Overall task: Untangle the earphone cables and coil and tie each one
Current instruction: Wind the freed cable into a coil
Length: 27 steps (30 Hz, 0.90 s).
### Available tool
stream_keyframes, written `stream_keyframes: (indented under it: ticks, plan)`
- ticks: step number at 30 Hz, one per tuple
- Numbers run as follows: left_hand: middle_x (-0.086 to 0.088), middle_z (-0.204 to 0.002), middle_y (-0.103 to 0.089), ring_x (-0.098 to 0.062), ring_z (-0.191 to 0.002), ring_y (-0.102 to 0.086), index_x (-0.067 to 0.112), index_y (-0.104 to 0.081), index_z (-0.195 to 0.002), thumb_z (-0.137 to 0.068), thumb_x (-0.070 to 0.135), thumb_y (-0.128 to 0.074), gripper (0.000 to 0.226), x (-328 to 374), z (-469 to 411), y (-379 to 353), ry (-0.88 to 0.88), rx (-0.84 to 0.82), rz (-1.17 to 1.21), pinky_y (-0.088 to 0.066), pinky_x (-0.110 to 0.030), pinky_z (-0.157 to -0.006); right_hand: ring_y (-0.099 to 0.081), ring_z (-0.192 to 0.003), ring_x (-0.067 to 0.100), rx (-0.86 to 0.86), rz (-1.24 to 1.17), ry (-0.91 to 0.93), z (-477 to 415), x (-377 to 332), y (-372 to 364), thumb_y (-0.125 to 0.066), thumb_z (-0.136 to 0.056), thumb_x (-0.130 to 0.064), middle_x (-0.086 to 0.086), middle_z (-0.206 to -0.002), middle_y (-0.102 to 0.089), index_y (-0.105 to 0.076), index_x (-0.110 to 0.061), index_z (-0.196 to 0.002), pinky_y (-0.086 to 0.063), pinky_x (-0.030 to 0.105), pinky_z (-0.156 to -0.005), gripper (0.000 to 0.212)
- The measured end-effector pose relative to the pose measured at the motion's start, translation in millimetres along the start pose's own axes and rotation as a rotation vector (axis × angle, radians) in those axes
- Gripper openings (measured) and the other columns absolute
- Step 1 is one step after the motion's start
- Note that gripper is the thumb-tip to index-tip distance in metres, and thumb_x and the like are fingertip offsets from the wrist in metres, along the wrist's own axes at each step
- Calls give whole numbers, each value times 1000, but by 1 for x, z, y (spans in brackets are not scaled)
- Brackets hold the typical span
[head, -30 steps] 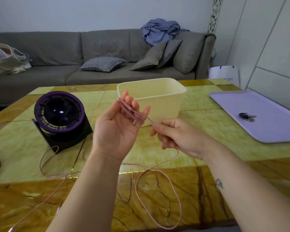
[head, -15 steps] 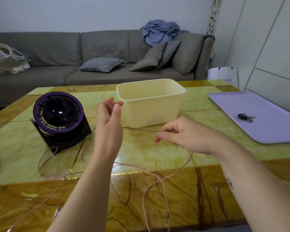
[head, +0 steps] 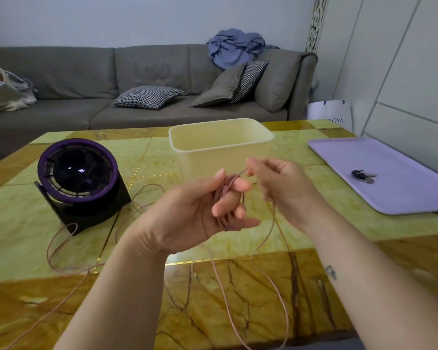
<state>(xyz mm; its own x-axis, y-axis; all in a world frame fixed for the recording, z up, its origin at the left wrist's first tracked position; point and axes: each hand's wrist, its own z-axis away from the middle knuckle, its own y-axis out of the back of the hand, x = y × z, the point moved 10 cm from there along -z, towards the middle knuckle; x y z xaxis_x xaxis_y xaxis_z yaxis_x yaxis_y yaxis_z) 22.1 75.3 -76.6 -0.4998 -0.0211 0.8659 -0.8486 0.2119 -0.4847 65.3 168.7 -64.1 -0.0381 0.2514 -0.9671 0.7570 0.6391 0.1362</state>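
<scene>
A thin pink earphone cable (head: 268, 233) runs across the table in loose loops and hangs off the near edge. Several turns of it are wound around the fingers of my left hand (head: 197, 218), which is held palm up above the table, fingers curled over the coil (head: 225, 198). My right hand (head: 281, 183) is just to the right of it, pinching the cable's running strand at the fingertips above the coil. The earbuds and plug are not visible.
A cream plastic tub (head: 220, 145) stands behind my hands. A purple and black desk fan (head: 79, 178) sits at the left. On the right lies a lilac tray (head: 390, 178) with keys (head: 362, 176). A grey sofa stands beyond the table (head: 263, 286).
My left hand turned palm up and dropped lower with more cable on its fingers. My right hand rose and came in close above it, carrying the strand over the coil.
</scene>
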Motion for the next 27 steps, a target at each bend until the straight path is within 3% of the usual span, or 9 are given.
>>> stream_keyframes:
  ticks: [3,8,12,13,15,18,20,23,27]
  plan:
    - [-3,-70,-60,-21,-87,-65,-2,-58,-118,-100,21,-37,36,19,-1,-5,-141,-72,257,-34,-51,-107,-30,-42,9,-108,-16,-31,2,12,-28,-56,-92,-32,-3,-48,-35,-61,-21,-56,-25,22,-44,38]
    - [10,-66,-59,-5,-69,-64,9,-55,-117,-96,20,-37,30,47,14,54,-506,485,329,-52,-42,-87,-30,-41,3,-203,233,39,10,7,-45,-47,-98,-32,-9,-48,-34,-64,-20,-69,-25,18,-46,36]
    - [12,-77,-69,-2,-75,-65,17,-51,-114,-101,19,-34,22,50,30,80,-584,746,172,-52,-36,-86,-43,-51,5,-400,479,37,26,0,-64,-48,-97,-33,-9,-55,-52,-71,-21,-86,-34,19,-53,27]
    - [12,-78,-70,-3,-79,-65,18,-52,-113,-102,18,-34,22,51,33,81,-553,794,73,-50,-34,-85,-47,-55,6,-432,521,44,28,-2,-66,-50,-96,-34,-7,-62,-58,-71,-23,-88,-36,19,-55,25]
    - [13,-76,-70,-4,-82,-64,22,-57,-108,-102,18,-34,24,51,34,78,-433,844,-267,-44,-29,-80,-41,-49,3,-436,547,81,31,-14,-62,-54,-94,-35,-6,-57,-51,-71,-22,-86,-31,16,-48,23]
    - [17,-67,-67,6,-67,-58,23,-62,-103,-102,27,-33,30,42,25,64,-191,762,-850,-40,-20,-75,-34,-40,3,-357,515,176,29,-38,-47,-57,-91,-35,-14,-43,-38,-70,-18,-76,-29,13,-44,26]
    - [15,-65,-65,7,-57,-52,21,-65,-93,-101,34,-32,36,27,19,57,-71,669,-971,-37,-21,-68,-34,-39,2,-250,433,218,26,-52,-33,-58,-91,-32,-15,-38,-37,-67,-14,-71,-28,12,-44,28]
    - [6,-62,-59,-9,-67,-55,14,-66,-86,-97,41,-33,44,6,13,48,39,553,-769,-40,-28,-73,-34,-39,2,-27,280,245,17,-60,-3,-57,-92,-29,-16,-37,-36,-65,-12,-70,-27,10,-45,29]
    - [4,-56,-46,-15,-62,-56,14,-67,-80,-95,38,-44,37,-6,8,23,80,247,-243,-39,-49,-103,-33,-44,5,60,30,65,7,-21,10,-58,-91,-34,-12,-45,-35,-62,-21,-62,-33,21,-52,31]
